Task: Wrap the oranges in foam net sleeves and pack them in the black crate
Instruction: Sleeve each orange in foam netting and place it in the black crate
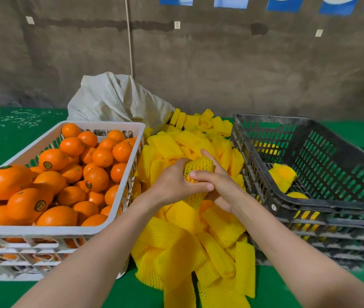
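Observation:
Over the pile of yellow foam net sleeves, both hands hold one orange in a yellow sleeve. My left hand grips it from the left and my right hand grips it from the right, thumb across the front. A white crate on the left is heaped with bare oranges. The black crate on the right holds two sleeved oranges near its left wall.
A grey woven sack lies behind the sleeve pile. Everything rests on a green surface in front of a dark wall. The black crate sits on top of other stacked black crates, and the white crate on another white one.

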